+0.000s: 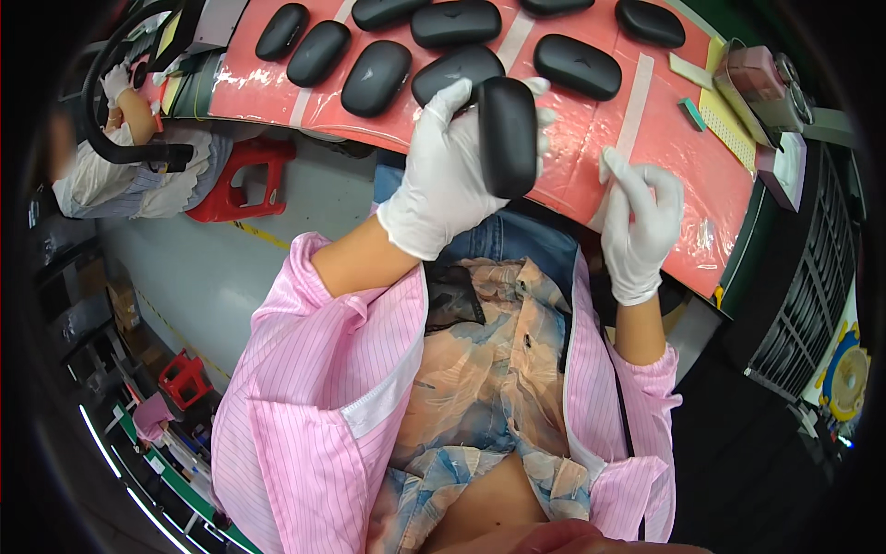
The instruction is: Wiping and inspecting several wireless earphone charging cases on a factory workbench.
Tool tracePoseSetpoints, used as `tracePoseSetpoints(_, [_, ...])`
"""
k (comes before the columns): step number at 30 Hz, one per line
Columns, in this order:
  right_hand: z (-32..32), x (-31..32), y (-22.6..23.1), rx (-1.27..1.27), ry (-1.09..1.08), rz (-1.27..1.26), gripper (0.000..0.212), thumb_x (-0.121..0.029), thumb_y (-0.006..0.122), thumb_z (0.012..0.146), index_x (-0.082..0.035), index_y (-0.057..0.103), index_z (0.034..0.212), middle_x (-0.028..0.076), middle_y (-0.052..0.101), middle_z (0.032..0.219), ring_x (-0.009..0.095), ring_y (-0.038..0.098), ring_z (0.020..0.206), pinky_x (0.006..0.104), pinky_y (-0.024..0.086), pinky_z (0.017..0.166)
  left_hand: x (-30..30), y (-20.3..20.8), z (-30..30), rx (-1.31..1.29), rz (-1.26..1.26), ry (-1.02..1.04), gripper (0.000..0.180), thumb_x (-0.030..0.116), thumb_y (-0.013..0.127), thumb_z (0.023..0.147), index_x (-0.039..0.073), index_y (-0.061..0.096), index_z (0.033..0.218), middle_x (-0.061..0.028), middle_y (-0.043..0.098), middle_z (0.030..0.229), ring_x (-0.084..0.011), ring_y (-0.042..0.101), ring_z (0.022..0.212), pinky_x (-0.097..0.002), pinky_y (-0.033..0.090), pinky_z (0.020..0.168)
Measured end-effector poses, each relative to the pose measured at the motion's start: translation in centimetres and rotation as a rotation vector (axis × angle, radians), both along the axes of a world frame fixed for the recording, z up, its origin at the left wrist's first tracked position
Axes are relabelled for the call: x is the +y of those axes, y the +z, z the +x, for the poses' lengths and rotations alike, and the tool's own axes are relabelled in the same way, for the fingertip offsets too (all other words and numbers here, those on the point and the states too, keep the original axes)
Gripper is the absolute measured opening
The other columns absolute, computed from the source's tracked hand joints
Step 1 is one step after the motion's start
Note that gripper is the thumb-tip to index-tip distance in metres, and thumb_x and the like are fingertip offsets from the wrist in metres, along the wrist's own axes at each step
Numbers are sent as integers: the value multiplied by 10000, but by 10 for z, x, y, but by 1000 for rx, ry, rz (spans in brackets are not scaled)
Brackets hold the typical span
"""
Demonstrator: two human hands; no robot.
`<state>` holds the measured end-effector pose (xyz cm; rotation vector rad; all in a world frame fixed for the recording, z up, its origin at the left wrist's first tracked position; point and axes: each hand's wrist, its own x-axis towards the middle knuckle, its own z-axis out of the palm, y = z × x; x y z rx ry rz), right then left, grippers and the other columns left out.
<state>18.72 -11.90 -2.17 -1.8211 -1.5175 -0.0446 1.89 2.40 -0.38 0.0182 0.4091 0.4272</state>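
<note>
My left hand, in a white glove, grips a black oval hard case and holds it up over the table's near edge. The case is closed, its smooth long side turned up. To its right, my gloved right hand hovers by the table edge with thumb and fingers drawn together. Whatever may be between those fingertips is too small or too clear to make out. Several similar black cases lie on the table beyond my hands, among them one case at the left and another case at the right.
A red mat under clear plastic covers the table. Past my right hand are a small green block, a yellow perforated sheet and a tape dispenser. Leftward, a red stool stands near another person's gloved hand.
</note>
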Motion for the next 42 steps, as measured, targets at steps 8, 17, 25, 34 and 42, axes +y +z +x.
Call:
tracePoseSetpoints(8, [6,-12,-16,217,-151,51,339,30,574,898,-38,627,1225,135,589,1217,261,561,1138,366,432,996,-3,-11,23,-609,-131,-249,993,764,481,807,188,148,1545,-188,68,1592,-376,334,1380,-499,441,1014])
tracePoseSetpoints(17, [-17,-11,-10,488,-63,189,399,-26,649,842,-17,593,1237,157,581,1192,297,554,1136,401,445,966,-6,-13,26,-524,-118,-242,1002,745,527,798,139,202,1528,-212,298,1507,-383,316,1389,-532,327,1102])
tracePoseSetpoints(25, [-12,-16,12,379,-8,198,644,-73,708,812,34,431,1383,175,536,1305,272,532,1197,369,407,1029,-30,8,44,155,1083,-79,472,349,671,889,66,489,1222,-42,562,1096,-170,556,1041,-332,450,916])
tracePoseSetpoints(34, [128,-65,-3,533,-541,146,380,-95,578,923,15,556,1287,143,596,1206,223,589,1082,326,443,969,76,7,69,1090,2831,-163,724,334,817,671,40,521,1263,-143,545,1214,-319,507,1151,-409,436,956])
tracePoseSetpoints(42, [64,-33,40,-60,-132,129,634,-236,793,734,-30,567,1290,134,582,1220,312,546,1113,410,420,971,34,40,57,450,1875,-328,591,264,811,708,24,514,1159,-140,627,999,-242,629,972,-336,478,874])
